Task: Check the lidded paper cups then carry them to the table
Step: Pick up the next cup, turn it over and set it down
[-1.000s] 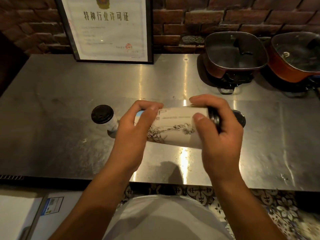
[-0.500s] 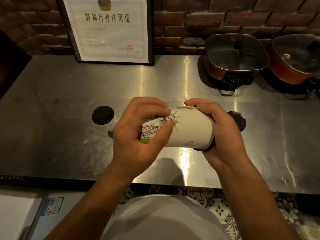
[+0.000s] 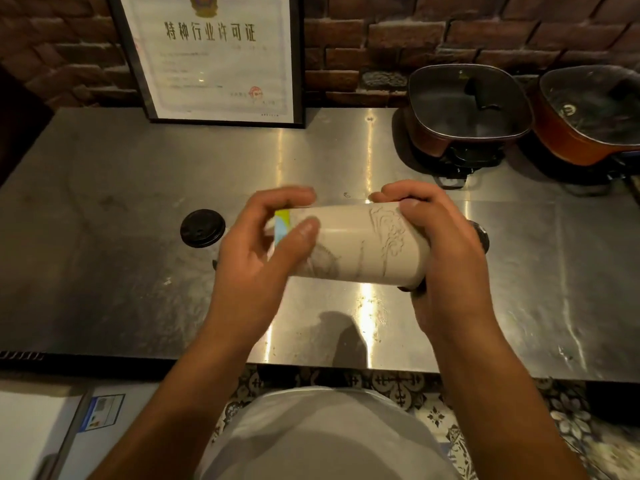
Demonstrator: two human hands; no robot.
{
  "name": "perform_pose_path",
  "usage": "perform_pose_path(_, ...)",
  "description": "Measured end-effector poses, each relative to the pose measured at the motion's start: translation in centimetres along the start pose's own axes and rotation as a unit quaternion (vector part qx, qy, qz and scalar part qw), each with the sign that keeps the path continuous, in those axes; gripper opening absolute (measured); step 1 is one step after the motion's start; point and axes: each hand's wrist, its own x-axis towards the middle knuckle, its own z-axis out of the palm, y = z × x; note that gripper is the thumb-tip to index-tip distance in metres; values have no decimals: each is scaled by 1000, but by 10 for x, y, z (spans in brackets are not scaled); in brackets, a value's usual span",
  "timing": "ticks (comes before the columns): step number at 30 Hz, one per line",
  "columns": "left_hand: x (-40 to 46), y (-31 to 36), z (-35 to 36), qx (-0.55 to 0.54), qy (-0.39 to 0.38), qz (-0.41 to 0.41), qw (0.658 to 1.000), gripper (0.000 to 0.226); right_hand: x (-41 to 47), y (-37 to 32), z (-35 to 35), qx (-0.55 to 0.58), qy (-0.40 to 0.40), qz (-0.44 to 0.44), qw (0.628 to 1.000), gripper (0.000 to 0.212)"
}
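Rotated since half a second ago: white paper cup with inked drawings (image 3: pixel 349 247) now shows a cloud-like print where a ship sketch faced up; it lies sideways above the steel counter (image 3: pixel 104 271). Left hand (image 3: pixel 256 268) curls loosely round the base end, fingers blurred. Right hand (image 3: pixel 446 251) clasps the lid end, covering the black lid. Second cup with black plastic lid (image 3: pixel 202 227) stands just beside the left hand; a third lid edge (image 3: pixel 481 235) peeks behind the right.

Risks, judged: sideways cup could leak if the lid sits loose; a loose left grip could drop it; an elbow swing could topple the standing cup.
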Motion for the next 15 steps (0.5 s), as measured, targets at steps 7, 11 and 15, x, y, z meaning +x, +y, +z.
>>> perform_pose_path(7,-6,-2,6,87,62,77,991,12,-3,3,8,-33,-41,56,997,18)
perform_pose_path(11,-1,-7,7,-101,121,-137,978,15,-12,9,14,-180,-58,-153,970,14)
perform_pose_path(15,-5,-13,9,-127,163,-111,972,14,-9,14,15,-156,-63,-68,983,23)
